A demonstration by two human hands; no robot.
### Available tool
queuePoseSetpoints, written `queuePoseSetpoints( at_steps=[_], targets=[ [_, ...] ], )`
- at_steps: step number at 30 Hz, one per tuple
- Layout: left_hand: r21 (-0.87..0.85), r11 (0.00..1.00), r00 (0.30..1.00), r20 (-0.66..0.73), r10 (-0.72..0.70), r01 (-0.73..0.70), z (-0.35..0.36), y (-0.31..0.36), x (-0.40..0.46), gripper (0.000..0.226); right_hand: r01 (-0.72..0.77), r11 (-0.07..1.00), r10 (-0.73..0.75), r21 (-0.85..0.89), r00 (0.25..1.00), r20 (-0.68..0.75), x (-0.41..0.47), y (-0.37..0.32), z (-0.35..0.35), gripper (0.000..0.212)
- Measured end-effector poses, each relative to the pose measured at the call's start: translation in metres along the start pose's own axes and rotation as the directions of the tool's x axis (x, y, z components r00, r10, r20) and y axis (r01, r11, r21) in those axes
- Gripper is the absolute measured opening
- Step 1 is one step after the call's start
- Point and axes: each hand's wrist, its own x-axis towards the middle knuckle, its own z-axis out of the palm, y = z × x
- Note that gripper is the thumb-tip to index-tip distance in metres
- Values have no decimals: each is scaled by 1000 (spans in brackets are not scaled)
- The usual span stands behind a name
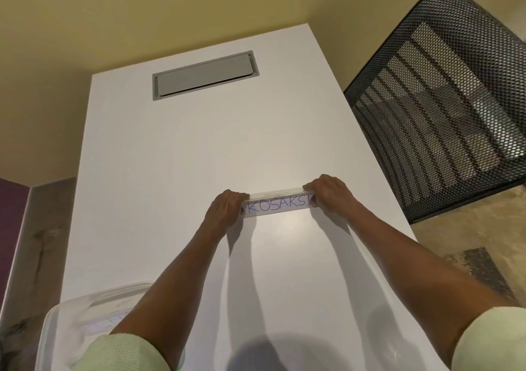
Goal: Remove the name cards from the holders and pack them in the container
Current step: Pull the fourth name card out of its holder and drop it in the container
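A clear plastic name card holder (280, 196) stands on the white table (199, 157), with a white name card (277, 205) inside it lettered in blue. My left hand (225, 208) grips the holder's left end and my right hand (328, 191) grips its right end. A clear plastic container (68, 322) sits at the table's near left corner, partly hidden behind my left forearm; pale cards lie inside it.
A grey rectangular cable hatch (205, 75) is set into the far part of the table. A black mesh office chair (444, 105) stands close to the table's right edge. Patterned floor shows to the right, and a purple panel to the left.
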Motion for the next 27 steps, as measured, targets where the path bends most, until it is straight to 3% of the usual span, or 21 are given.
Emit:
queuePoseSetpoints(
  at_steps=[8, 14, 20, 24, 27],
  targets=[
    [47, 999, 1000, 20, -5, 4, -1, 6, -2, 35, 24, 996, -20, -86, 999, 36, 1, -2, 1, 45],
    [110, 994, 1000, 5, -9, 8, 1, 11, -2, 38, 101, 979, -110, -175, 993, -39, -2, -2, 0, 42],
    [138, 990, 1000, 22, -9, 6, -3, 14, -2, 37, -3, 977, 17, -212, 998, 66, 0, -5, -1, 38],
    [103, 995, 999, 37, -7, 3, -10, 14, -5, 35, 25, 967, -47, -254, 996, -79, -5, -11, -15, 32],
    [73, 997, 1000, 20, -4, 3, -19, 17, -11, 36, -41, 967, 49, -250, 999, 24, -5, -15, -26, 34]
  ],
)
